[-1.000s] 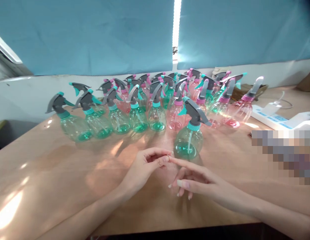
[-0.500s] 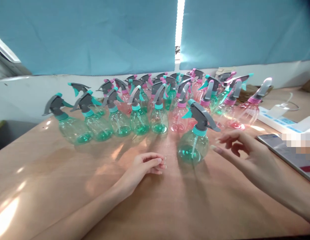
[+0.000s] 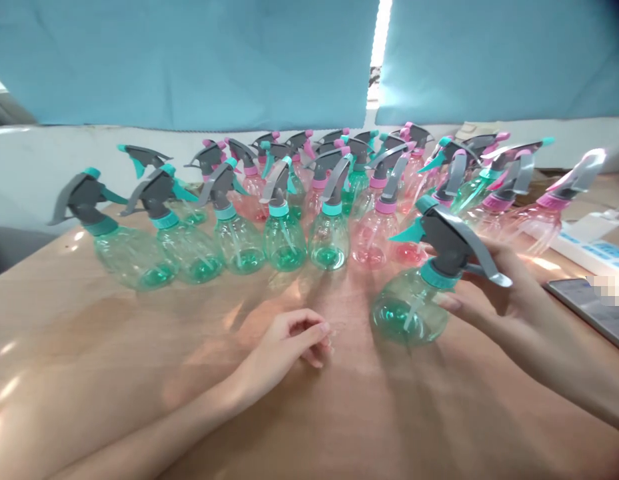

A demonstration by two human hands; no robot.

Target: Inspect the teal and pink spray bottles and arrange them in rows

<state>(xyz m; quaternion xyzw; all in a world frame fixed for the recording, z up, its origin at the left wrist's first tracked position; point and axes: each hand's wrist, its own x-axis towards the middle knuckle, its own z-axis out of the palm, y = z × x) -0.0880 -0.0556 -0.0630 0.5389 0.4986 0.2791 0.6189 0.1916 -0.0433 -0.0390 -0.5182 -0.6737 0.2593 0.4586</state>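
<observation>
Noted at the bench: the right hand [image 3: 494, 293] wraps the neck of the green spray bottle [image 3: 409, 313], fingertips hidden behind the trigger head, forearm cut by the right picture edge. On the left hand [image 3: 289, 340], fingertips curl under, unseen. At the table's [image 3: 114, 373] right edge, the phone [image 3: 584, 310] is cut off and partly blurred. The rear bottles [image 3: 339, 143] overlap; count undeterminable.

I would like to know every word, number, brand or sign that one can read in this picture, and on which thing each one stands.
No text here can be read.
Green spray bottle in the right hand: no label shows.
White power strip: blue marks, too blurred to read.
Phone: screen dark and partly pixelated, nothing legible.
</observation>
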